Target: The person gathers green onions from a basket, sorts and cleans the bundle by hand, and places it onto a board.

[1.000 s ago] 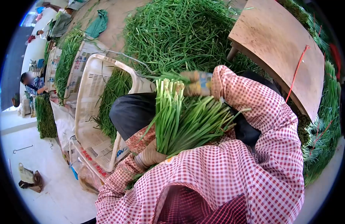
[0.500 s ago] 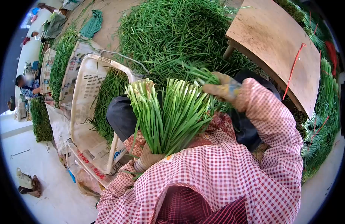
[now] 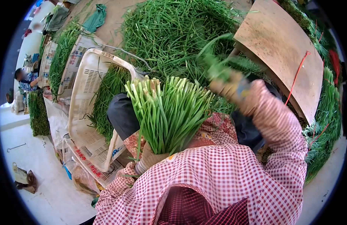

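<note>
My gloved left hand [image 3: 151, 159] is closed round the lower part of a thick bundle of garlic chives [image 3: 168, 116], held upright over my lap with its pale cut ends on top. Up and to the right of the bundle, my gloved right hand [image 3: 233, 90] is blurred by motion. Its fingers are closed on a small tuft of green leaves [image 3: 218, 69], also smeared. A large loose heap of chives [image 3: 177, 33] lies just ahead of both hands.
To my left stands a white plastic basket [image 3: 81, 90] with chives in it. At right is a low wooden table [image 3: 282, 45] with a red tie [image 3: 298, 75] on it. More bundled greens [image 3: 325, 123] lie beyond. Far left, a person [image 3: 29, 80] is beside other crates.
My right hand has moved away from the bundle's top, slightly right and towards the heap, with the tuft swinging up. My left hand still grips the bundle, which looks more closed together.
</note>
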### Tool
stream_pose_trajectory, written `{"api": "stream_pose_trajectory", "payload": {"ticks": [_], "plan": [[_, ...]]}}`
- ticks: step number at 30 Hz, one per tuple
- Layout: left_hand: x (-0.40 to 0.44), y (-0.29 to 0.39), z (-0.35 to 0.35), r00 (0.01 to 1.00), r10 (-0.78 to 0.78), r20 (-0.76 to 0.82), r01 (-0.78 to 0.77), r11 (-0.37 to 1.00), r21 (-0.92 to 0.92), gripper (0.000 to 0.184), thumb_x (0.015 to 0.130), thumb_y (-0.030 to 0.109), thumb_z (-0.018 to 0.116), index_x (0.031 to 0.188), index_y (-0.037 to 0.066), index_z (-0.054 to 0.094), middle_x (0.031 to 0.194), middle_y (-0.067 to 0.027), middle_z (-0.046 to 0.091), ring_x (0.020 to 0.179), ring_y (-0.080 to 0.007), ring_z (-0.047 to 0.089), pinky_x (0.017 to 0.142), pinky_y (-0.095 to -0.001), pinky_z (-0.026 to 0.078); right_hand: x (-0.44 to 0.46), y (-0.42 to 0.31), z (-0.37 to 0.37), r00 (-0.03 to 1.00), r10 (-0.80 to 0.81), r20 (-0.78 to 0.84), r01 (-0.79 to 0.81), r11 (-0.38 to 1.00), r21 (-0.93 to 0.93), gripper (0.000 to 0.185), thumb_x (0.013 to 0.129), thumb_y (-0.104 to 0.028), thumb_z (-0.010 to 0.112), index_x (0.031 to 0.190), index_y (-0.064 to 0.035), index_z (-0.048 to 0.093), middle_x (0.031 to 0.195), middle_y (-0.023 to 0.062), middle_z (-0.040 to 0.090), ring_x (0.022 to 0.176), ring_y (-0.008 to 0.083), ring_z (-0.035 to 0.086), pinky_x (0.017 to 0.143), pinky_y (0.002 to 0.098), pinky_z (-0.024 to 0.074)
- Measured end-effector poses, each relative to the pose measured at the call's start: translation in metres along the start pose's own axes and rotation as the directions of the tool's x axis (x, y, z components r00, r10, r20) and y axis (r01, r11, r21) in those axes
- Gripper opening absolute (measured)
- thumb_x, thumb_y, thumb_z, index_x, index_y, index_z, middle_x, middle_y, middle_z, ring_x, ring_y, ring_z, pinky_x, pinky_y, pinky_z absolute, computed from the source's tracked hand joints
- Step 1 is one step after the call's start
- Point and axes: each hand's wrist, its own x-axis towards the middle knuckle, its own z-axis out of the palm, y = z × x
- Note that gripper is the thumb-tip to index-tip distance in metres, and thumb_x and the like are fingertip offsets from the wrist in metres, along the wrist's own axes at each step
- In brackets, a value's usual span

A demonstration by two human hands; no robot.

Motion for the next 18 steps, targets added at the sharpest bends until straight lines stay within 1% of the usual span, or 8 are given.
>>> {"api": "stream_pose_trajectory", "payload": {"ticks": [3,4,7,10,11,13,16,18], "plan": [[0.012,0.021,0.005,0.805,-0.415,0.423,0.363,-0.219,-0.906,0.054,0.081,0.025,0.071,0.126,0.005,0.049,0.122,-0.0105,0.057,0.106,-0.0275,0.058,0.097,-0.0412,0.045,-0.006,0.038,0.045,0.97,0.241,0.033,-0.166,0.756,-0.633,0.07,0.072,-0.05,0.073,0.12,-0.0011,0.056,0.11,0.0146,0.064,0.103,0.0254,0.06,0.089,0.0359,0.0484],[0.01,0.019,0.005,0.806,-0.416,0.421,0.363,-0.215,-0.907,0.054,0.081,0.025,0.071,0.126,0.005,0.049,0.122,-0.0105,0.057,0.106,-0.0275,0.058,0.097,-0.0412,0.045,0.001,0.048,0.039,0.971,0.238,0.036,-0.163,0.758,-0.631,0.07,0.072,-0.05,0.073,0.12,-0.0011,0.056,0.11,0.0146,0.064,0.103,0.0254,0.06,0.089,0.0359,0.0484],[0.005,0.015,0.002,0.989,-0.125,0.081,0.126,0.992,-0.005,0.049,0.089,0.022,0.061,0.132,0.004,0.043,0.124,-0.0107,0.056,0.112,-0.0279,0.054,0.098,-0.0434,0.045,0.021,0.041,0.036,0.986,0.164,0.006,-0.095,0.602,-0.793,0.046,0.085,-0.026,0.064,0.12,0.0014,0.055,0.114,0.0122,0.063,0.089,0.017,0.063,0.079,0.0273,0.0518],[0.011,0.0,0.001,0.865,-0.351,0.358,0.402,0.059,-0.914,0.056,0.084,0.02,0.068,0.132,0.004,0.044,0.125,-0.0092,0.056,0.116,-0.0223,0.052,0.095,-0.0377,0.048,0.071,0.018,0.001,0.974,0.186,-0.132,-0.054,0.749,0.661,0.04,0.086,0.007,0.041,0.126,0.0038,0.048,0.125,0.0176,0.052,0.077,0.018,0.064,0.071,0.0299,0.0589],[0.012,-0.003,0.002,0.833,-0.34,0.436,0.375,-0.232,-0.897,0.057,0.083,0.019,0.07,0.132,0.004,0.044,0.125,-0.0089,0.056,0.116,-0.0212,0.051,0.094,-0.0365,0.048,0.08,-0.002,-0.013,0.988,-0.029,-0.154,0.061,0.976,0.211,0.033,0.088,0.001,0.046,0.121,0.0025,0.05,0.116,0.0155,0.056,0.076,0.0174,0.063,0.069,0.0279,0.0571],[0.01,-0.006,0.005,0.865,-0.393,0.311,0.409,0.196,-0.891,0.062,0.08,0.026,0.072,0.131,0.004,0.045,0.124,-0.0077,0.057,0.116,-0.0206,0.051,0.094,-0.0363,0.047,0.098,-0.042,-0.042,0.873,-0.455,-0.175,-0.047,0.278,-0.959,0.023,0.092,-0.012,0.056,0.112,-0.0003,0.054,0.098,0.0114,0.063,0.076,0.0162,0.061,0.064,0.0238,0.0535],[0.022,0.024,-0.014,0.923,-0.223,0.313,0.252,0.966,-0.054,0.065,0.078,0.025,0.075,0.131,0.003,0.045,0.123,-0.0073,0.058,0.114,-0.0202,0.053,0.094,-0.0361,0.046,0.105,-0.081,-0.037,0.824,-0.478,-0.305,0.009,0.549,-0.836,0.03,0.09,-0.013,0.061,0.118,-0.0061,0.054,0.107,0.0113,0.063,0.087,0.0219,0.062,0.065,0.0317,0.0561],[0.021,0.028,-0.015,0.935,-0.222,0.276,0.269,0.952,-0.145,0.066,0.075,0.022,0.078,0.129,0.003,0.047,0.122,-0.0073,0.058,0.111,-0.0188,0.054,0.096,-0.0336,0.044,0.098,-0.063,-0.004,0.911,-0.387,-0.142,0.186,0.692,-0.698,0.027,0.088,-0.011,0.063,0.115,-0.0075,0.059,0.106,0.0093,0.064,0.087,0.0181,0.061,0.069,0.031,0.0549]]}}
